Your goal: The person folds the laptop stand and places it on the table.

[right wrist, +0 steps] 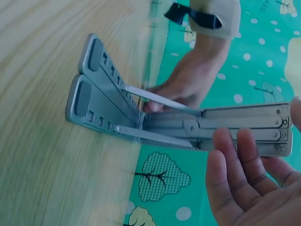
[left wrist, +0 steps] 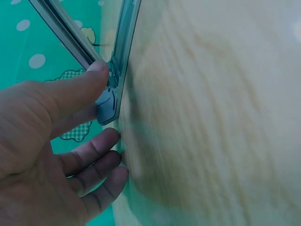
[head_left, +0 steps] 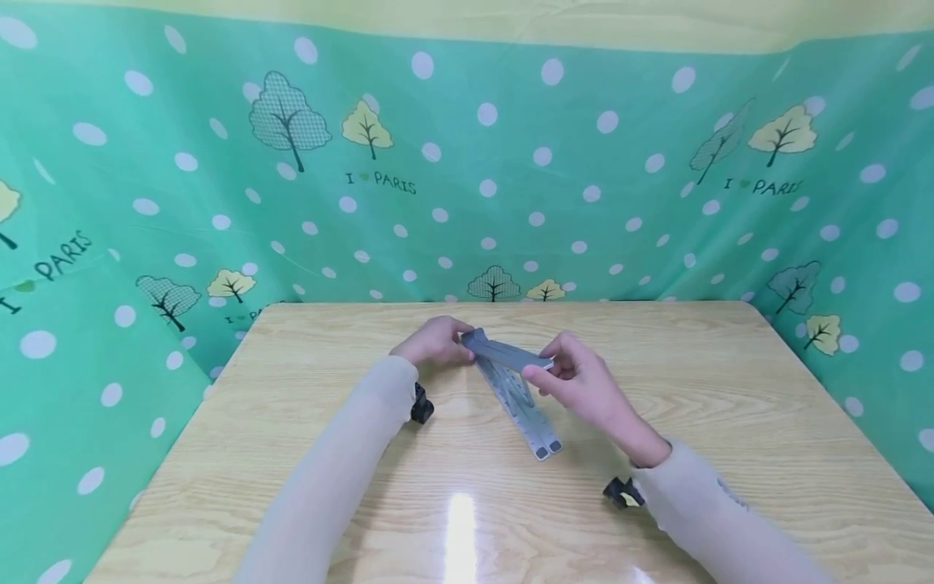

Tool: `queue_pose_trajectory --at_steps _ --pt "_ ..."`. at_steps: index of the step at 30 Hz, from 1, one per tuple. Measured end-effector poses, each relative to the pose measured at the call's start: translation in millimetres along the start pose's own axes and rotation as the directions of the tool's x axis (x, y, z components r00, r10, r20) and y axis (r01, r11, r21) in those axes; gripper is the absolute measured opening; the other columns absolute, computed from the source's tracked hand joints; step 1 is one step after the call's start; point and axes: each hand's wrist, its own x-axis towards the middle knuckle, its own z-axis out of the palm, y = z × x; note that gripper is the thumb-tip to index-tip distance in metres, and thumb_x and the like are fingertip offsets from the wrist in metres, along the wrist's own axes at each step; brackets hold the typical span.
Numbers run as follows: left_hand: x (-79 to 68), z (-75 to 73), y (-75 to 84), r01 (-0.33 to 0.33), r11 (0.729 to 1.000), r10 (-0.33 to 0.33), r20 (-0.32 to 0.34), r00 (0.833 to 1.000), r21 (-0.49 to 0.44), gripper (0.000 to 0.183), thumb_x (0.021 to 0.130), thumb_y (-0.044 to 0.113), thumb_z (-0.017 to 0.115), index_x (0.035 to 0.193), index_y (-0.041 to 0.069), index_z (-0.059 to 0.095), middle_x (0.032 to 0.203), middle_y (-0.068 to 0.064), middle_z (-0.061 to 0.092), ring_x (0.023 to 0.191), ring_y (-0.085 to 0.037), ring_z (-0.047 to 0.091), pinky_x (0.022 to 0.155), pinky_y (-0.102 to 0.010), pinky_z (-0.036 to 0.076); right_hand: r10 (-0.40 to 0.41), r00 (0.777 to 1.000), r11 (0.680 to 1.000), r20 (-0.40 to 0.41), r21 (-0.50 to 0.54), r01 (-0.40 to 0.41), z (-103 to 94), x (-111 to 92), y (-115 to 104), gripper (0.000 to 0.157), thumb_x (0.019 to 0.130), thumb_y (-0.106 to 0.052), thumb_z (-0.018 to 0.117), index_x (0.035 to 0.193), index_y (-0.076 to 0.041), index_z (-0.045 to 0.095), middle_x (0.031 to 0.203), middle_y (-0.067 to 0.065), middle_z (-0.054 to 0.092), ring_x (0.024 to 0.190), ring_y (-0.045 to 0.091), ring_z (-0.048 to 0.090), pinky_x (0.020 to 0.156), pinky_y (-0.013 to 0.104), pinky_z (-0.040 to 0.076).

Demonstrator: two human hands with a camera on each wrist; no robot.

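Observation:
A grey metal folding laptop stand (head_left: pixel 508 354) is partly unfolded above the wooden table, its upper section raised from the slotted base (right wrist: pixel 101 106). My left hand (head_left: pixel 436 341) pinches the hinge end between thumb and forefinger; in the left wrist view its other fingers (left wrist: pixel 101 162) are loosely bent beside the hinge. At the raised free end, my right hand (head_left: pixel 586 385) grips the upper section between thumb and fingers. Two thin support struts (right wrist: pixel 157 100) link the sections, as the right wrist view shows. Dark pads cap the base's near end. The right thumb is mostly cut off there.
The light wooden table (head_left: pixel 321 341) spreads around the stand on all sides. Behind and beside it hangs a green dotted cloth (head_left: pixel 452 203) with printed trees. Small black cameras (head_left: pixel 421 404) sit at both wrists.

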Motion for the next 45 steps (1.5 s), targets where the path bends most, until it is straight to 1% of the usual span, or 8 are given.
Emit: queue_pose_trajectory --at_steps 7,16,24,28,30,34,39,45 --pt "8.9 -2.1 8.6 0.040 0.998 -0.036 0.093 0.995 -0.041 0.065 0.076 0.021 0.069 0.135 0.021 0.043 0.095 -0.002 0.056 0.079 -0.019 0.053 0.065 -0.034 0.047 0.022 0.998 1.000 -0.059 -0.021 -0.023 15.8 6.5 23.5 0.040 0.079 -0.049 0.061 0.096 -0.014 0.049 0.071 0.006 0.061 0.062 0.021 0.058 0.045 0.029 0.042" --pt "25.9 2.0 18.3 0.033 0.999 -0.031 0.119 0.992 -0.015 0.066 0.073 0.020 0.067 0.134 0.027 0.043 0.131 -0.002 0.047 0.103 -0.020 0.049 0.090 -0.044 0.039 0.033 0.990 0.999 -0.138 -0.003 -0.034 27.2 5.5 24.1 0.045 0.075 -0.056 0.061 0.093 -0.017 0.049 0.065 0.006 0.059 0.055 0.019 0.055 0.041 0.030 0.040" --pt "33.0 7.3 25.5 0.042 0.999 -0.041 0.129 0.991 -0.002 0.069 0.073 0.019 0.066 0.136 0.030 0.040 0.130 -0.003 0.047 0.099 -0.020 0.049 0.086 -0.043 0.041 0.056 0.984 0.998 -0.170 -0.001 -0.057 34.0 5.2 20.0 0.047 0.072 -0.058 0.062 0.089 -0.016 0.047 0.061 0.004 0.055 0.051 0.020 0.054 0.038 0.028 0.037" --pt "33.1 8.0 25.3 0.037 0.999 -0.032 0.134 0.990 -0.033 0.069 0.074 0.016 0.065 0.136 0.029 0.039 0.132 -0.004 0.045 0.089 -0.020 0.052 0.075 -0.037 0.044 0.071 0.982 0.997 -0.173 0.003 -0.072 34.6 4.8 18.2 0.048 0.072 -0.058 0.062 0.089 -0.016 0.048 0.062 0.004 0.056 0.052 0.020 0.054 0.039 0.029 0.038" --pt "32.1 7.7 25.0 0.039 0.998 -0.031 0.135 0.990 -0.057 0.069 0.074 0.014 0.064 0.136 0.028 0.039 0.130 -0.004 0.046 0.080 -0.019 0.052 0.069 -0.035 0.046 0.076 0.982 0.997 -0.175 0.000 -0.077 34.6 4.5 16.7 0.049 0.072 -0.059 0.062 0.090 -0.015 0.048 0.063 0.004 0.056 0.052 0.020 0.054 0.040 0.029 0.039" --pt "27.8 8.8 24.2 0.036 0.995 -0.025 0.122 0.992 -0.097 0.067 0.076 0.013 0.062 0.137 0.024 0.038 0.110 -0.005 0.056 0.064 -0.020 0.053 0.060 -0.035 0.049 0.082 0.981 0.996 -0.176 -0.004 -0.084 34.1 3.6 15.9 0.052 0.071 -0.059 0.063 0.092 -0.013 0.049 0.064 0.004 0.056 0.053 0.020 0.054 0.043 0.030 0.041" --pt "14.8 11.6 22.7 -0.012 0.994 0.018 0.054 0.998 -0.111 0.065 0.078 0.013 0.060 0.138 0.015 0.035 0.090 -0.004 0.057 0.064 -0.021 0.056 0.058 -0.036 0.051 0.048 0.986 0.998 -0.163 0.047 -0.041 29.0 2.8 21.4 0.045 0.080 -0.054 0.056 0.097 -0.013 0.050 0.067 0.007 0.059 0.058 0.020 0.058 0.050 0.034 0.048" --pt "-9.3 17.8 21.3 -0.043 0.997 0.039 -0.056 0.998 -0.064 0.056 0.083 0.021 0.058 0.134 0.010 0.040 0.094 -0.005 0.056 0.076 -0.016 0.053 0.067 -0.030 0.048 -0.012 0.982 0.998 -0.191 0.066 0.025 20.3 4.4 32.7 0.036 0.092 -0.045 0.041 0.097 -0.010 0.052 0.072 0.014 0.060 0.062 0.025 0.061 0.057 0.035 0.051"
